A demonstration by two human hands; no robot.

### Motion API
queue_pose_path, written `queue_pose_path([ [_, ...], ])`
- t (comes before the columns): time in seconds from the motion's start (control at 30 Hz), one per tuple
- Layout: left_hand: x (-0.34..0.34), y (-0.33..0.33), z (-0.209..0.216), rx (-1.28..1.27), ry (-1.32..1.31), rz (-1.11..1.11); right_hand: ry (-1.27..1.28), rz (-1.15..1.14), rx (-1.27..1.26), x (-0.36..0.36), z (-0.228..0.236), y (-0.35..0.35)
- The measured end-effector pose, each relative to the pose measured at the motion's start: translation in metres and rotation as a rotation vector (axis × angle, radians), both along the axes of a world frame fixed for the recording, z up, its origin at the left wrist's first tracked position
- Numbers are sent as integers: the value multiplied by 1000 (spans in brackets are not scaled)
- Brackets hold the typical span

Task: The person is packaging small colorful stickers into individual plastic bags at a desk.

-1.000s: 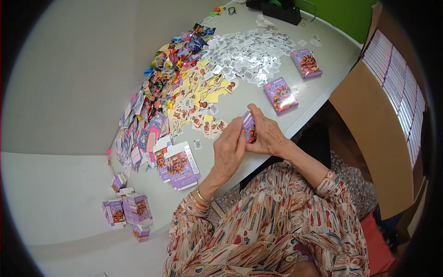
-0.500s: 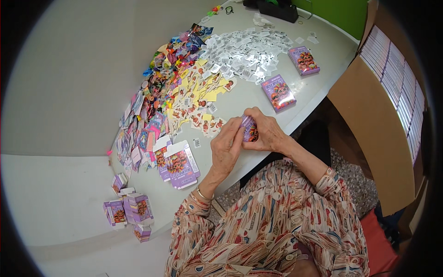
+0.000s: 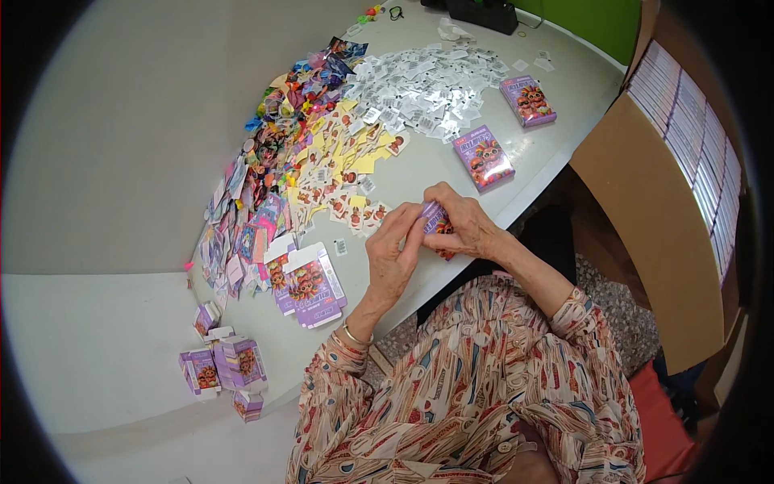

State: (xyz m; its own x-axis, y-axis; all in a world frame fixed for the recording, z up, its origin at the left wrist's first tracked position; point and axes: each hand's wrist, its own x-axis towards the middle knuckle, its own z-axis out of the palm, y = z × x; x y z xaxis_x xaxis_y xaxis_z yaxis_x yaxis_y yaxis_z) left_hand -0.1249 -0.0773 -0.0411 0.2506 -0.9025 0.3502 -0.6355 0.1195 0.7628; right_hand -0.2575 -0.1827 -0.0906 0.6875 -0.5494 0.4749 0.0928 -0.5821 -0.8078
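Between my two hands, over the table's near edge, is a small purple printed box (image 3: 435, 219). My left hand (image 3: 394, 248) grips its left side, fingers bent together at the top corner. Curled round the right side and top, my right hand (image 3: 463, 224) has its thumb across the printed front. The fingers hide much of the box. Two similar filled-out purple boxes, a nearer one (image 3: 483, 159) and a farther one (image 3: 528, 102), lie flat beyond my right hand. Left of my left hand are flat, unfolded purple cartons (image 3: 315, 284).
Heaps spread over the table: white barcode slips (image 3: 427, 85), yellow-and-white character cards (image 3: 343, 173), mixed colourful small toys and packets (image 3: 270, 153). Several purple boxes (image 3: 240, 363) cluster at the lower left. A big open cardboard carton (image 3: 653, 218) with rows of packed boxes stands right. A black dispenser (image 3: 484, 14) sits at the back.
My right thumb has shifted on the box, and more of its lower front now shows. Both hands stay in nearly the same place. The view has moved slightly.
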Motion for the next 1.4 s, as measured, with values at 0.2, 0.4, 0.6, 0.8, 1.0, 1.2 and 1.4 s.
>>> queue_pose_path([
  [0.2, -5, -9, 6, -34, -43, -46, -65, -56, -33, -1, -4, -1],
  [0.4, 5, -10, -4, 72, 88, 1, -25, 65, 247, -5, -2, -7],
  [0.6, 9, -9, -15, 85, 217, -21, -49, -17, 285, 0, -1, 5],
  [0.8, 1, -9, -18, 94, 232, 6, -67, -125, 245, 2, -1, 10],
  [1.0, -3, -5, -17, 138, 289, 27, -133, -183, 154, 3, -7, 11],
  [1.2, 0, 1, -5, 51, -36, -50, -85, -181, 155, -8, 1, 0],
  [1.4, 2, -13, -2, 46, 408, 34, 86, -79, 413, -23, 25, -14],
])
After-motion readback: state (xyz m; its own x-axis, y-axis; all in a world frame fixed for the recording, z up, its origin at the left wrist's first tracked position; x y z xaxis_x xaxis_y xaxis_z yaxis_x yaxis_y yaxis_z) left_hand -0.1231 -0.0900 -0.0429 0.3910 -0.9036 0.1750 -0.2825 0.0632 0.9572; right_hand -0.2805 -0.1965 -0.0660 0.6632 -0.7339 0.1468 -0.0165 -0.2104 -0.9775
